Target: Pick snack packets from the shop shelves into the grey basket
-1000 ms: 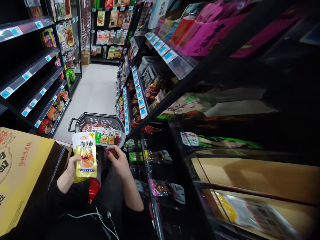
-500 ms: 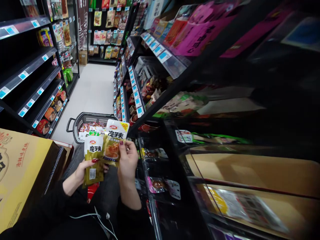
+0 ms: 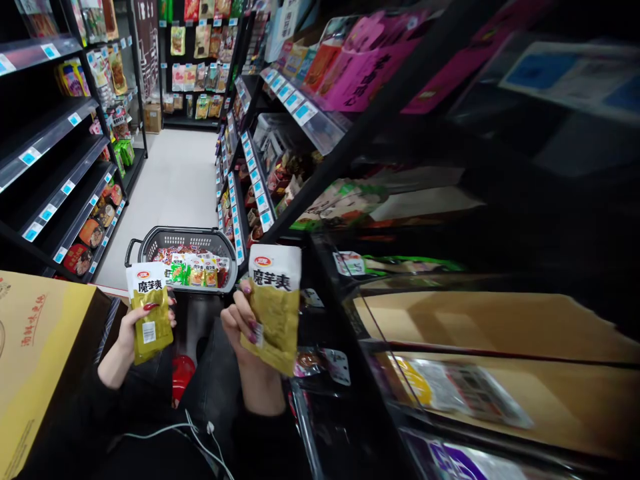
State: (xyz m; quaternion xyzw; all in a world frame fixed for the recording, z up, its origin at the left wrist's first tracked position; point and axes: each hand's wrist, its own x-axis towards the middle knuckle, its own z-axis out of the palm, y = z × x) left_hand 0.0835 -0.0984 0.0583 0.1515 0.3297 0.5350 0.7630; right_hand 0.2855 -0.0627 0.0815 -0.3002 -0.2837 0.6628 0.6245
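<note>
My left hand is closed on a white-and-gold snack packet, its thumb across the front and fingertips showing at the right edge. A second packet of the same kind, a gold snack packet with a white top, is gripped by my right hand. Its barcode corner lies under my fingers. Both packets are upright, apart from each other, with black lettering and a red logo. Just beyond them the grey shopping basket holds several small packets in white, gold, green and red.
To my left stands a yellow carton. A dark shelf unit with price tags lines the left side. Tilted shelving with bagged snacks runs close on my right. Pale aisle floor stretches ahead to a wall of hanging packets.
My hands have moved apart, the left one leftward and the right one rightward. The right packet has turned to show its barcode side. More of the basket is visible between them.
</note>
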